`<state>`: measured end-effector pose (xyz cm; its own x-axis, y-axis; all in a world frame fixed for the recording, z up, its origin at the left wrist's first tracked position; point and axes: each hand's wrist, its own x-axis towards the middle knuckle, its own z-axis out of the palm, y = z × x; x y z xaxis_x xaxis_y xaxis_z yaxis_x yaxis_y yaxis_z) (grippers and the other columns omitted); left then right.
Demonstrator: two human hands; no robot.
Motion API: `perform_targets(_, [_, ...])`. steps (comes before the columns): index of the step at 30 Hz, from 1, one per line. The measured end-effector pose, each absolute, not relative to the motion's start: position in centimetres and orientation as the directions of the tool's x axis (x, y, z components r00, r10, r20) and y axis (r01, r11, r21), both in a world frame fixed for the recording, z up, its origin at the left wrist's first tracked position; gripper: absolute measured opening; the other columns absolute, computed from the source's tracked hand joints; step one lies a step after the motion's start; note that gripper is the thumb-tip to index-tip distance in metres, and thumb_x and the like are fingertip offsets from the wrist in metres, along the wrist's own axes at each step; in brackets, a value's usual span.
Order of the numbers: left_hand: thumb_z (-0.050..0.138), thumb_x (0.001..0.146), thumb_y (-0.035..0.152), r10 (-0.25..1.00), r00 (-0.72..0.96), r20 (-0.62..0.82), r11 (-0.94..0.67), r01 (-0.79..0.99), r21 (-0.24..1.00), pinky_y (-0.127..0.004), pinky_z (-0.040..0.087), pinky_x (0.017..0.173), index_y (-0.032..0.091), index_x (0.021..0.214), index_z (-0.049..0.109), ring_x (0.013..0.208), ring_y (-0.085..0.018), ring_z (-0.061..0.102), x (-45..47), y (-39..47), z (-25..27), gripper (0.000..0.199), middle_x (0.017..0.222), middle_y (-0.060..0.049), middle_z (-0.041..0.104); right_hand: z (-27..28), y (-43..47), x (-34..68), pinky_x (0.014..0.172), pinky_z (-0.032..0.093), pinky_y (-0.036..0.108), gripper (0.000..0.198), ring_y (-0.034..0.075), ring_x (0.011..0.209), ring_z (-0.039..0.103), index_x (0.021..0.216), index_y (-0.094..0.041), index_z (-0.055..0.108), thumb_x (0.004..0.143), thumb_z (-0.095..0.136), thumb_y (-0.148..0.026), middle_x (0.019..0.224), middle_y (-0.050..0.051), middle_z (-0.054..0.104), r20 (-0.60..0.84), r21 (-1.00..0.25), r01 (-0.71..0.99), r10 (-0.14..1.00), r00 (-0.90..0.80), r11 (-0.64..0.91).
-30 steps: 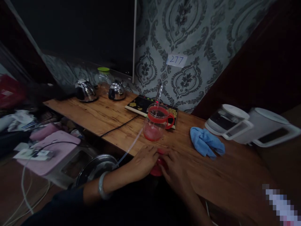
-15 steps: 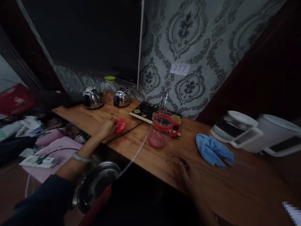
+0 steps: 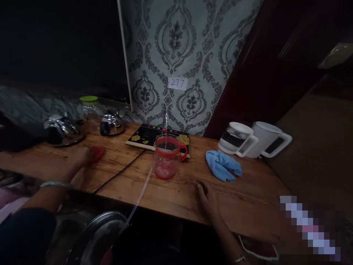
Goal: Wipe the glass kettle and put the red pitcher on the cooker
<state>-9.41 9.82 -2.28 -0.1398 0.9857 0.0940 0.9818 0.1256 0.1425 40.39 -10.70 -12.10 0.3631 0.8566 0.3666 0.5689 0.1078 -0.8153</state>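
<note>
Out on the left part of the wooden table, my left hand (image 3: 79,159) is closed on a red lid (image 3: 97,152), low at the tabletop. A clear glass pitcher (image 3: 166,165) with a red rim band and red handle stands upright near the middle, in front of the black cooktop (image 3: 146,133). A pale tube (image 3: 144,187) runs from beside the pitcher over the table's front edge. My right hand (image 3: 209,200) rests by the table front, right of the pitcher. Its thumb and fingers are apart, loosely bent, holding nothing visible.
A blue cloth (image 3: 222,163) lies right of the pitcher, before two white-handled jugs (image 3: 237,137). Two shiny kettles (image 3: 111,123) and a green-lidded jar (image 3: 90,110) stand back left. A dark cord (image 3: 118,172) crosses the table. A round glass lid (image 3: 96,235) sits below the edge.
My view has swung to the right. Relative to the cooktop, my left hand has shifted left with the red lid. The pitcher stays in place; my right hand remains near the table front.
</note>
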Motion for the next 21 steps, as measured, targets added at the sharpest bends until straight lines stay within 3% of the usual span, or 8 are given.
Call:
perform_targets(5, [0.048, 0.083, 0.035, 0.981, -0.171, 0.088, 0.174, 0.985, -0.023, -0.039, 0.041, 0.077, 0.005, 0.089, 0.067, 0.096, -0.036, 0.058, -9.2, 9.8, -1.8, 0.036, 0.103, -0.025, 0.064, -12.0, -10.6, 40.4, 0.080, 0.054, 0.038, 0.037, 0.027, 0.092, 0.069, 0.098, -0.017, 0.073, 0.088, 0.048, -0.043, 0.100, 0.014, 0.075, 0.376, -0.810, 0.575, 0.855, 0.357, 0.115])
perform_targets(8, [0.045, 0.084, 0.032, 0.966, -0.114, 0.230, 0.126, 0.991, -0.038, -0.041, 0.043, 0.084, 0.005, 0.113, 0.063, 0.103, -0.035, 0.055, -7.5, 9.3, -1.8, 0.043, 0.115, -0.023, 0.060, -12.1, -10.7, 40.5, 0.080, 0.053, 0.038, 0.037, 0.027, 0.092, 0.068, 0.098, -0.017, 0.073, 0.089, 0.048, -0.042, 0.100, 0.013, 0.074, 0.380, -0.808, 0.577, 0.854, 0.355, 0.120])
perform_targets(12, [0.046, 0.082, 0.029, 0.882, 0.064, 0.468, -0.179, 0.962, 0.204, -0.037, 0.043, 0.091, 0.009, 0.109, 0.063, 0.103, -0.028, 0.055, -2.1, 7.1, -3.2, 0.038, 0.108, -0.016, 0.064, -12.1, -10.8, 40.6, 0.079, 0.052, 0.036, 0.036, 0.026, 0.090, 0.068, 0.097, -0.017, 0.073, 0.090, 0.047, -0.041, 0.098, 0.012, 0.075, 0.391, -0.798, 0.590, 0.850, 0.353, 0.122])
perform_targets(15, [0.045, 0.084, 0.039, 0.858, 0.118, 0.499, -0.389, 0.785, 0.483, -0.031, 0.047, 0.074, 0.013, 0.098, 0.065, 0.082, -0.022, 0.059, 2.6, 4.2, -4.8, 0.036, 0.095, -0.011, 0.066, -12.2, -10.9, 40.7, 0.077, 0.051, 0.035, 0.036, 0.025, 0.087, 0.067, 0.095, -0.017, 0.073, 0.091, 0.046, -0.040, 0.096, 0.012, 0.075, 0.396, -0.789, 0.603, 0.848, 0.353, 0.118])
perform_targets(18, [0.049, 0.083, 0.044, 0.874, 0.151, 0.462, -0.443, 0.640, 0.628, -0.027, 0.043, 0.063, 0.018, 0.085, 0.065, 0.069, -0.018, 0.056, 6.0, 1.3, -6.3, 0.031, 0.078, -0.004, 0.063, -12.3, -10.9, 40.8, 0.075, 0.051, 0.034, 0.035, 0.025, 0.085, 0.067, 0.094, -0.017, 0.073, 0.090, 0.046, -0.040, 0.093, 0.012, 0.075, 0.409, -0.782, 0.610, 0.843, 0.350, 0.127])
perform_targets(21, [0.050, 0.082, 0.045, 0.911, 0.116, 0.396, -0.391, 0.546, 0.741, -0.025, 0.038, 0.058, 0.018, 0.068, 0.059, 0.060, -0.015, 0.050, 7.5, -0.7, -7.5, 0.032, 0.061, 0.001, 0.053, -12.4, -10.9, 41.0, 0.076, 0.050, 0.035, 0.036, 0.025, 0.084, 0.067, 0.093, -0.016, 0.072, 0.090, 0.045, -0.040, 0.092, 0.012, 0.074, 0.418, -0.778, 0.614, 0.840, 0.346, 0.134])
